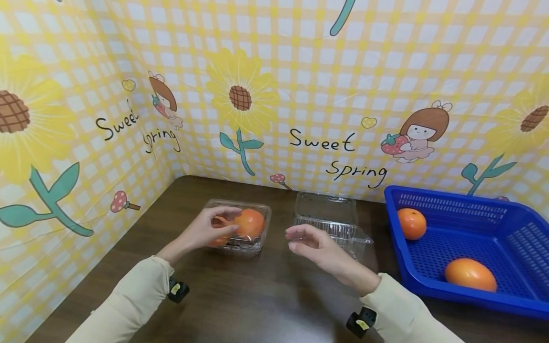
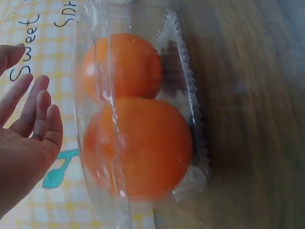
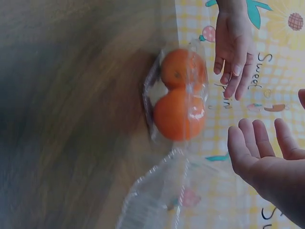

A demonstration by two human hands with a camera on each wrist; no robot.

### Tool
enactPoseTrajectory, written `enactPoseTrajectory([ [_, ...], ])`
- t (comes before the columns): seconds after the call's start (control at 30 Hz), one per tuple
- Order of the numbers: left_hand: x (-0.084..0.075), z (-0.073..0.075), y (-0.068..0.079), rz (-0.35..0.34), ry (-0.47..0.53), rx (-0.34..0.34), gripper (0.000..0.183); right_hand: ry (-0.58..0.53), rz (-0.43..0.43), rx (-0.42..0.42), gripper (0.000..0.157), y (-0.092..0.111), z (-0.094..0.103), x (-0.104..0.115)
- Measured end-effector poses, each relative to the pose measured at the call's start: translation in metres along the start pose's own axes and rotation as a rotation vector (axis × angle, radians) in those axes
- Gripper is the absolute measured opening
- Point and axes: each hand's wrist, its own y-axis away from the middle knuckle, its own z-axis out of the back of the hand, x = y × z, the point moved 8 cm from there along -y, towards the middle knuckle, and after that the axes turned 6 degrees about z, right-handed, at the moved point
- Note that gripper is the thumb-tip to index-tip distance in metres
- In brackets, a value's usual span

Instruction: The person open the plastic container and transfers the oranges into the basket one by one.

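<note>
A clear plastic clamshell box stands left of the middle of the table, with oranges inside under its clear lid. Over this box hovers my left hand, fingers loosely bent and nothing between them. The left wrist view shows that hand apart from the box wall, beside two oranges. My right hand is raised right of the box, holding nothing, its fingers slightly curved. Behind it is another clear clamshell box, partly hidden by the hand, its lid tipped up at the back.
A blue plastic basket stands on the right, with one orange at its left wall and another orange near the front. The dark wooden table meets a yellow checked cloth behind and on the left.
</note>
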Motion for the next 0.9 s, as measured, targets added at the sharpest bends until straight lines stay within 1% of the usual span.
enactPoseTrajectory([
  [0.1, 0.006, 0.003, 0.005, 0.019, -0.007, -0.002, 0.036, -0.025, -0.015, 0.016, 0.037, -0.004, -0.007, -0.005],
  [0.2, 0.01, 0.009, 0.01, 0.035, -0.018, -0.029, 0.035, -0.07, -0.011, 0.031, 0.037, -0.01, -0.014, -0.009],
  [0.33, 0.015, 0.019, 0.018, 0.024, -0.056, -0.075, 0.033, -0.114, 0.009, 0.038, 0.038, -0.018, -0.023, -0.013],
  [0.4, 0.016, 0.023, 0.022, 0.01, -0.082, -0.097, 0.032, -0.115, 0.018, 0.033, 0.038, -0.021, -0.026, -0.015],
  [0.5, 0.019, 0.031, 0.028, 0.008, -0.112, -0.131, 0.032, -0.102, 0.031, 0.034, 0.039, -0.027, -0.032, -0.017],
  [0.67, 0.026, 0.043, 0.033, 0.041, -0.171, -0.202, 0.032, -0.065, 0.051, 0.034, 0.04, -0.036, -0.04, -0.022],
  [0.73, 0.029, 0.047, 0.035, 0.053, -0.186, -0.22, 0.033, -0.052, 0.054, 0.025, 0.04, -0.04, -0.041, -0.024],
  [0.83, 0.034, 0.05, 0.038, 0.053, -0.171, -0.221, 0.034, -0.016, 0.063, 0.008, 0.039, -0.044, -0.042, -0.025],
  [0.9, 0.037, 0.052, 0.04, 0.044, -0.14, -0.21, 0.035, 0.023, 0.072, -0.005, 0.038, -0.048, -0.043, -0.026],
])
